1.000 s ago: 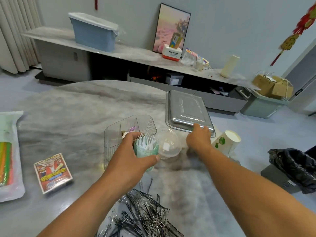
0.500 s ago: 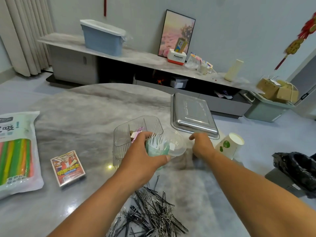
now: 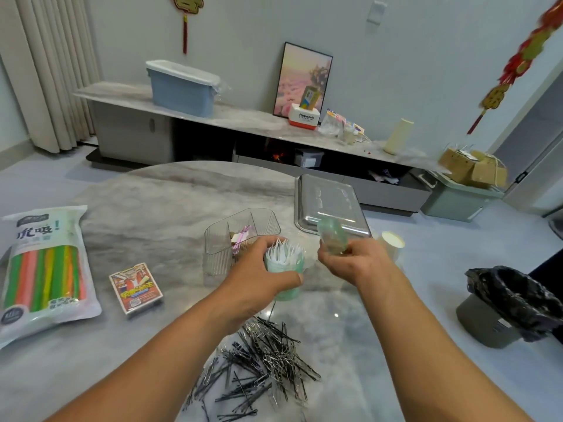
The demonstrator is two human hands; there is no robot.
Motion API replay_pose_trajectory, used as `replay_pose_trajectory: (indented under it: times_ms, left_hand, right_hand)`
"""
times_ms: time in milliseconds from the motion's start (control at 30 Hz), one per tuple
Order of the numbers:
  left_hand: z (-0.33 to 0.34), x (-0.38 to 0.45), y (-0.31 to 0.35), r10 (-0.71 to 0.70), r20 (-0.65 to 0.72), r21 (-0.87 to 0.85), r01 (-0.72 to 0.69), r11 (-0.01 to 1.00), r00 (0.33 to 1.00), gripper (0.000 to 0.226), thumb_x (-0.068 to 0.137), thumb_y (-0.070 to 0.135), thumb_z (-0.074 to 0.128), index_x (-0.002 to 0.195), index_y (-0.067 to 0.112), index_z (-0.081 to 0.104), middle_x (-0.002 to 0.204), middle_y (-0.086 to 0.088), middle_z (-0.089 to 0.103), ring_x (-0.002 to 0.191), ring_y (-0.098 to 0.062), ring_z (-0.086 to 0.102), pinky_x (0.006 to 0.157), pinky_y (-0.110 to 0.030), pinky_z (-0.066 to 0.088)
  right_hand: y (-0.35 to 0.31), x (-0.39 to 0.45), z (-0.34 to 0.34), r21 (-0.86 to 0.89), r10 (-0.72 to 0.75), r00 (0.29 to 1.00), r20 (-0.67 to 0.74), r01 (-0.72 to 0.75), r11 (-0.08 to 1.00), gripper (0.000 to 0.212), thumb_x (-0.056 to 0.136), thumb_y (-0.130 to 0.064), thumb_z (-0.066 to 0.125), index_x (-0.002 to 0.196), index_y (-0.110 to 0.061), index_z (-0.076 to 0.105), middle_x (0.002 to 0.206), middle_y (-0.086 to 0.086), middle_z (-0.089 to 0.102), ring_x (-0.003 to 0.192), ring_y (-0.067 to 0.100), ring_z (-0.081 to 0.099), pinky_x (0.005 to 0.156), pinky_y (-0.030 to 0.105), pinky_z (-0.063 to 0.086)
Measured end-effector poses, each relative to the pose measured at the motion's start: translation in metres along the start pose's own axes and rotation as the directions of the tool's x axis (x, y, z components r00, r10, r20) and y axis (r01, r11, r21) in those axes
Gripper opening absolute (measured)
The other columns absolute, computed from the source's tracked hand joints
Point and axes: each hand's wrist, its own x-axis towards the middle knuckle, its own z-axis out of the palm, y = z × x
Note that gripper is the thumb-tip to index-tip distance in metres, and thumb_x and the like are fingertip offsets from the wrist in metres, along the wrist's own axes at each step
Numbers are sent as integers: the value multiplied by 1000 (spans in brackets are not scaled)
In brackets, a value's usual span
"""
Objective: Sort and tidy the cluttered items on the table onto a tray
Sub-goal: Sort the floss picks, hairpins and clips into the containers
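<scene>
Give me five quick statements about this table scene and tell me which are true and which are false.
1. The left hand grips a green cup of white picks. True.
2. The right hand is empty. False: it holds a translucent green lid.
3. The metal tray is piled with items. False: nothing shows on it.
4. Hairpins and paper clips lie heaped near the arms. True.
5. The card pack sits in the clear organizer. False: it lies on the table.
</scene>
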Motion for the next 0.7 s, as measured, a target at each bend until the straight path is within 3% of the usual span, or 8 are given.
replay_pose_trajectory:
  times_ms: [33, 133, 267, 367, 433, 500, 567, 700]
  left_hand:
    - [2, -3, 1, 8, 11, -33, -8, 999, 1000, 64, 72, 17, 86, 122, 43, 54, 110, 11, 69, 94, -7, 70, 75, -21, 56]
    - [10, -13, 4, 34, 31, -87, -31, 996, 999, 64, 69, 18, 87, 120, 41, 56, 107, 9, 71, 96, -9, 70, 78, -23, 57]
    - [18, -23, 9, 67, -5, -143, -67, 988, 998, 66, 67, 18, 91, 121, 36, 58, 104, 8, 73, 94, -10, 71, 73, -21, 57]
    - [19, -28, 11, 90, -25, -160, -92, 983, 996, 64, 73, 13, 88, 125, 30, 56, 106, 7, 74, 95, -8, 71, 70, -17, 55]
    - [17, -29, 12, 117, -18, -135, -118, 984, 993, 62, 74, 14, 87, 124, 30, 55, 104, 13, 74, 92, -4, 71, 68, -15, 54]
    - [15, -31, 11, 140, -3, -69, -140, 988, 990, 62, 73, 18, 88, 123, 35, 55, 105, 17, 72, 93, -3, 70, 70, -16, 55]
    - [14, -34, 10, 157, 15, -10, -157, 988, 988, 62, 72, 23, 88, 122, 39, 55, 107, 17, 71, 94, -4, 70, 72, -20, 57]
    - [13, -40, 5, 175, 45, 102, -179, 979, 984, 63, 71, 26, 88, 122, 43, 55, 105, 20, 69, 92, -4, 69, 76, -26, 60]
  right_hand:
    - [2, -3, -7, 57, 25, 1000, 0, -25, 998, 38, 77, 12, 32, 100, 4, 60, 85, 15, 62, 93, 9, 54, 85, 11, 43]
    - [11, -10, -24, -28, 84, 996, 38, -83, 996, 24, 97, -11, 42, 97, 5, 60, 78, 13, 54, 72, 11, 48, 55, 13, 35]
    - [21, -23, -34, -206, 121, 976, 182, -83, 975, 52, 85, -41, 78, 104, 3, 58, 74, 18, 56, 50, 12, 37, 55, 14, 33]
    - [22, -35, -34, -287, 109, 943, 313, -16, 958, 44, 76, -22, 83, 108, -3, 59, 81, 16, 57, 56, 14, 47, 59, 16, 40]
    - [23, -42, -33, -308, 79, 920, 383, 47, 950, 44, 74, -17, 79, 114, -7, 61, 92, 21, 63, 70, 21, 58, 85, 20, 45]
    - [21, -46, -33, -387, 63, 901, 429, 121, 914, 47, 76, -22, 74, 120, -9, 65, 113, 23, 69, 96, 30, 67, 106, 37, 46]
    - [19, -50, -34, -488, 85, 886, 457, 169, 857, 50, 79, -25, 71, 125, -7, 65, 123, 25, 68, 108, 35, 69, 101, 49, 51]
    - [18, -55, -31, -641, 93, 893, 439, 239, 730, 57, 72, -21, 76, 126, -6, 66, 126, 24, 67, 102, 33, 71, 90, 46, 58]
